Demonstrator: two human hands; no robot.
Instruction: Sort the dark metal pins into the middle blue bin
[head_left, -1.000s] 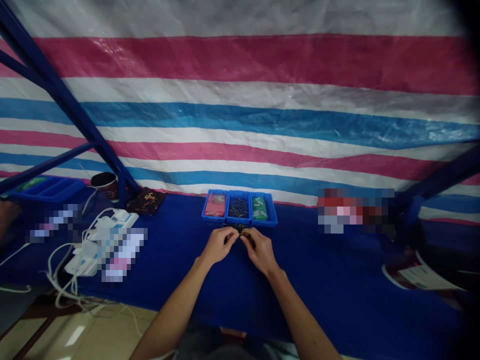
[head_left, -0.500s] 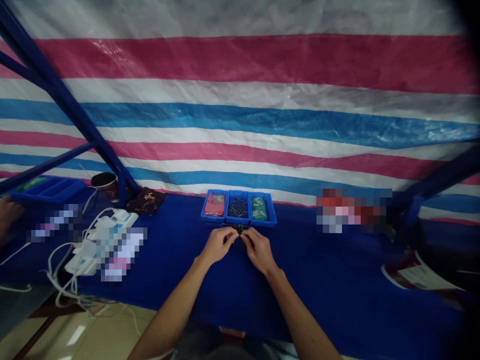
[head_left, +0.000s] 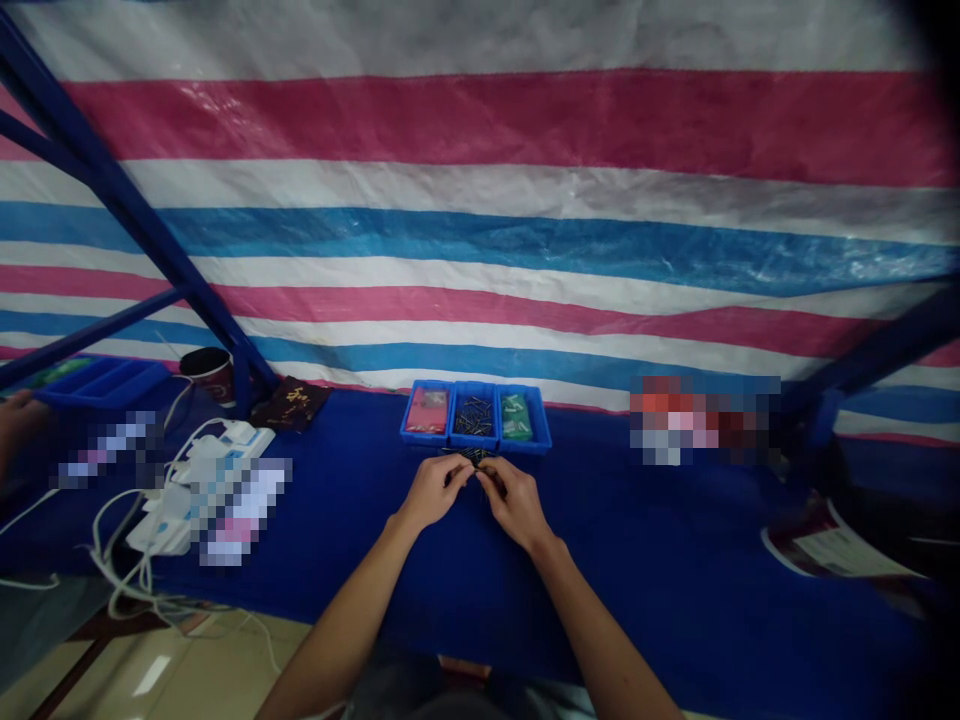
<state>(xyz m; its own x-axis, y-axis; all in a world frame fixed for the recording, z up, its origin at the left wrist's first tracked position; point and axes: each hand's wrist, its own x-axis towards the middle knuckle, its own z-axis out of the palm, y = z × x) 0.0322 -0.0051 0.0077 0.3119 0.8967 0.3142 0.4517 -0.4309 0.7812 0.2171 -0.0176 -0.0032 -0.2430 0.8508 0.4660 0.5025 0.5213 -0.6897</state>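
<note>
My left hand (head_left: 435,488) and my right hand (head_left: 514,497) meet fingertip to fingertip over the blue table, just in front of three joined blue bins. Both are closed in a pinch; whatever sits between the fingertips is too small to make out. Right behind the fingers lies a small pile of dark screws (head_left: 474,454). The middle bin (head_left: 474,443) holds many more dark screws (head_left: 472,413). A pink packet (head_left: 428,412) lies in the left bin, and a green packet with pale pieces (head_left: 517,415) in the right one.
On the left are a white power strip (head_left: 169,525) with tangled cables, a brown packet (head_left: 291,404) and a dark cup (head_left: 210,376). Another person's hand (head_left: 16,420) shows at the far left, near a blue tray (head_left: 112,382). A dark red, white-labelled container (head_left: 832,545) stands right.
My fingertips have shifted very slightly at the pinch, the right hand a little to the left. The other person's hand at the far left has moved slightly.
</note>
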